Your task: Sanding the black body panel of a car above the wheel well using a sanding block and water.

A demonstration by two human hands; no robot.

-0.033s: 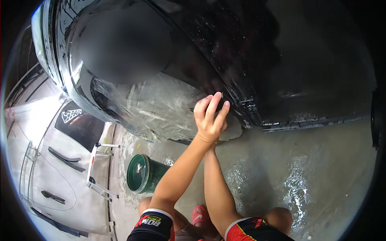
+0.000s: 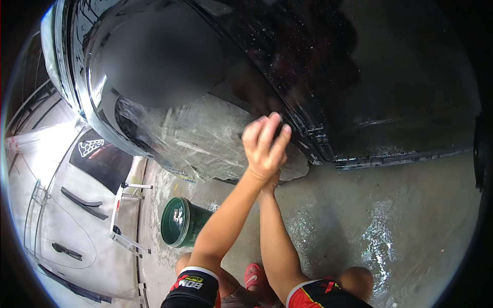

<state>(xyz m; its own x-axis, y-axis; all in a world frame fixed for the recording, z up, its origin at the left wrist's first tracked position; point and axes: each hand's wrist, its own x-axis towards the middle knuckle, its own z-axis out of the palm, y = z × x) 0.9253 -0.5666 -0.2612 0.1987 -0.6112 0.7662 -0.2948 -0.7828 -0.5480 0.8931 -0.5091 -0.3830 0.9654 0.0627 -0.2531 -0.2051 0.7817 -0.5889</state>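
Note:
My left hand [image 2: 264,151] is at the lower edge of a black car body panel [image 2: 257,95], just behind the plastic-covered wheel. Its fingers are bent and slightly blurred. Something small and dark shows between the fingertips, too hidden to name. Below and behind it is my right hand [image 2: 270,186]; the wrist shows, while its fingers are covered by the left hand. Clear wrinkled plastic sheeting [image 2: 190,133] wraps the wheel beside my hands. A black car door [image 2: 400,92] with pale specks and wet streaks lies to the right.
A green bucket [image 2: 187,223] stands on the wet concrete floor [image 2: 339,205], left of my forearms. Farther left is a white-framed stand [image 2: 119,210]. Dark trim strips [image 2: 84,203] and a dark panel [image 2: 105,161] are at the pale sheeted wall.
My left hand has shifted slightly left, and its fingers are more blurred. My right hand stays under it. The bucket and the car look the same.

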